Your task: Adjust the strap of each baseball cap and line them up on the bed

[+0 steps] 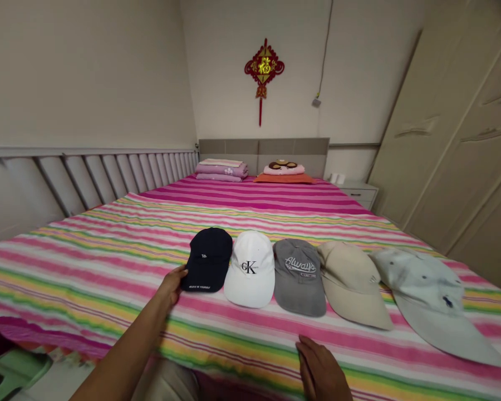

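Observation:
Several caps lie side by side on the striped bedspread. From the left they are a black cap [209,259], a white cap [253,269], a grey cap [299,277], a beige cap [354,283] and a pale cap with a dark logo [436,298]. My left hand [173,284] touches the left edge of the black cap's brim, its fingertips pressed against it. Below the grey cap, my right hand [320,367] rests above the bedspread, apart from the caps, its fingers loosely extended and holding nothing.
Folded purple bedding [222,170] and a pink and orange pile [284,172] lie by the headboard [234,147]. A white nightstand [361,192] stands at the right, near the wardrobe [455,145]. A green stool [23,370] is at the lower left.

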Demonstrator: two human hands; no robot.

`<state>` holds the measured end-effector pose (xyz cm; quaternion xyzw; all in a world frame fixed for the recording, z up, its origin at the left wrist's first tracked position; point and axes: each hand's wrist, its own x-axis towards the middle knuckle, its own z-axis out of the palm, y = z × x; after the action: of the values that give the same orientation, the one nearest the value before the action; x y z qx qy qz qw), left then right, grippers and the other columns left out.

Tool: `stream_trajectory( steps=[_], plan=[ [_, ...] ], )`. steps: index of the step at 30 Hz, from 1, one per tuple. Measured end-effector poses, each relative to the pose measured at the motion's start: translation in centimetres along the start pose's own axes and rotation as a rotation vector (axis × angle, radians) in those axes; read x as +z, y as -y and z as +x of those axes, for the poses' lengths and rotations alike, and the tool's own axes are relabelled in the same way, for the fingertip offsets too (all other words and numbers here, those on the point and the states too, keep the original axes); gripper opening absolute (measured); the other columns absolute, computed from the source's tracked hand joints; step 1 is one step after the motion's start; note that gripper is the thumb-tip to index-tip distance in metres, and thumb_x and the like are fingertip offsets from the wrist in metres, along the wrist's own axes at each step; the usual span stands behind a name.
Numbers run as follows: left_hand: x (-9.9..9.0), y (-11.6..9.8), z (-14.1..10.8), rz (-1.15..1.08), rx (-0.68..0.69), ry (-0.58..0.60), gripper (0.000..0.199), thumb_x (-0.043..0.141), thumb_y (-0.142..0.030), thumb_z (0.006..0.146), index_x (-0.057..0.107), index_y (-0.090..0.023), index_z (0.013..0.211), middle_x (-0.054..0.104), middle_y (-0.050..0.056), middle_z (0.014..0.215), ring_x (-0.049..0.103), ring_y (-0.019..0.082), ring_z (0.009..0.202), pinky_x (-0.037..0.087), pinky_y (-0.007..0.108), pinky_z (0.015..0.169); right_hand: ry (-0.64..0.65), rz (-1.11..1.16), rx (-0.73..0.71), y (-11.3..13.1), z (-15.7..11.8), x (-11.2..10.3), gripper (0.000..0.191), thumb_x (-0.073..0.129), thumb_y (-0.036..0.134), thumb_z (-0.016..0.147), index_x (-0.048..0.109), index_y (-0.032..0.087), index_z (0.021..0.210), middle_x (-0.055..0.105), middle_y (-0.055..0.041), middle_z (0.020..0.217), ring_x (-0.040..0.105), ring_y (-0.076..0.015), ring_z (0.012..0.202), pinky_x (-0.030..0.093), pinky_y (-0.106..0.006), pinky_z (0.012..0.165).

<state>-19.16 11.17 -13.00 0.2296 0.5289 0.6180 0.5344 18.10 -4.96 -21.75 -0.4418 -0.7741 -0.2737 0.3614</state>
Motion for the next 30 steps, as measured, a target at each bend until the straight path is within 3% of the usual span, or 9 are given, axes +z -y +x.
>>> stream_trajectory(
  steps=[5, 9, 11, 13, 14, 16, 19, 21, 30],
  plan=[
    [0.3, -0.4, 0.0, 0.261, 0.115, -0.101, 0.027, 0.054, -0.006, 0.065, 0.062, -0.008, 0.091, 0.067, 0.009, 0.073, 0.063, 0.02, 0.07, 0.049, 0.031, 0.067, 0.0, 0.056, 0.079, 0.3, 0.0, 0.0, 0.023, 0.045, 0.014, 0.081, 0.058, 0.015, 0.1, 0.068, -0.0102, 0.095, 0.063, -0.02, 0.087, 0.049, -0.032, 0.075],
    [0.3, -0.9, -0.9, 0.444, 0.276, -0.249, 0.032, 0.062, -0.02, 0.062, 0.062, -0.011, 0.093, 0.064, 0.014, 0.093, 0.054, 0.03, 0.101, 0.043, 0.038, 0.083, 0.004, 0.302, 0.27, 0.5, 0.7, -0.5, 0.023, 0.049, 0.014, 0.078, 0.061, 0.019, 0.097, 0.068, -0.0087, 0.094, 0.063, -0.0213, 0.086, 0.05, -0.035, 0.076],
    [0.4, -0.4, -2.2, 0.495, 0.345, -0.302, 0.035, 0.063, -0.025, 0.062, 0.061, -0.013, 0.095, 0.062, 0.013, 0.1, 0.048, 0.031, 0.109, 0.04, 0.038, 0.086, 0.004, 0.631, 0.6, 0.5, 1.6, -1.1, 0.016, 0.053, 0.019, 0.077, 0.064, 0.019, 0.089, 0.069, -0.0077, 0.087, 0.063, -0.02, 0.081, 0.05, -0.031, 0.071],
    [0.8, 0.8, -4.0, 0.506, 0.373, -0.307, 0.03, 0.059, -0.028, 0.067, 0.061, -0.014, 0.093, 0.063, 0.01, 0.094, 0.055, 0.027, 0.098, 0.045, 0.035, 0.077, -0.032, 1.039, 1.13, 0.2, 2.8, -1.8, 0.01, 0.06, 0.025, 0.075, 0.063, 0.018, 0.08, 0.067, -0.0048, 0.073, 0.061, -0.0152, 0.065, 0.049, -0.023, 0.056],
    [1.0, 1.6, -5.0, 0.495, 0.354, -0.28, 0.025, 0.057, -0.029, 0.069, 0.061, -0.014, 0.089, 0.064, 0.009, 0.084, 0.059, 0.023, 0.083, 0.048, 0.031, 0.067, -0.075, 1.221, 1.41, 0.0, 3.4, -2.1, 0.012, 0.062, 0.028, 0.073, 0.06, 0.017, 0.076, 0.064, -0.0019, 0.062, 0.057, -0.0118, 0.052, 0.044, -0.019, 0.044],
    [1.7, 3.1, -7.1, 0.424, 0.233, -0.168, 0.02, 0.053, -0.03, 0.074, 0.06, -0.012, 0.08, 0.061, 0.004, 0.06, 0.055, 0.014, 0.05, 0.042, 0.022, 0.043, -0.093, 1.386, 1.665, -0.7, 4.6, -2.7, 0.017, 0.061, 0.03, 0.075, 0.055, 0.015, 0.071, 0.06, 0.0004, 0.051, 0.049, -0.0071, 0.037, 0.033, -0.014, 0.032],
    [2.8, 4.5, -9.3, 0.103, -0.244, 0.048, 0.017, 0.05, -0.022, 0.08, 0.057, -0.008, 0.075, 0.06, 0.005, 0.05, 0.048, 0.007, 0.033, 0.036, 0.015, 0.031, -0.044, 1.532, 1.814, -2.0, 6.0, -2.9, 0.02, 0.052, 0.026, 0.083, 0.053, 0.011, 0.069, 0.062, -0.0041, 0.05, 0.05, -0.0057, 0.036, 0.035, -0.011, 0.032],
    [3.6, 4.7, -10.0, -0.041, -0.429, 0.092, 0.018, 0.046, -0.018, 0.084, 0.056, -0.007, 0.073, 0.062, 0.008, 0.05, 0.051, 0.007, 0.033, 0.04, 0.014, 0.032, -0.029, 1.63, 1.904, -2.7, 6.8, -2.7, 0.023, 0.045, 0.02, 0.087, 0.052, 0.01, 0.068, 0.061, -0.0036, 0.05, 0.052, -0.0046, 0.037, 0.039, -0.01, 0.035],
    [7.0, 6.0, -10.0, -0.022, -0.475, 0.097, 0.016, 0.053, -0.013, 0.08, 0.052, -0.009, 0.065, 0.06, 0.007, 0.043, 0.052, 0.01, 0.03, 0.04, 0.014, 0.028, -0.055, 1.75, 2.122, -3.3, 8.5, -0.9, 0.026, 0.045, 0.019, 0.089, 0.051, 0.011, 0.065, 0.052, 0.0064, 0.05, 0.048, -0.0031, 0.036, 0.039, -0.012, 0.034]
  ],
)
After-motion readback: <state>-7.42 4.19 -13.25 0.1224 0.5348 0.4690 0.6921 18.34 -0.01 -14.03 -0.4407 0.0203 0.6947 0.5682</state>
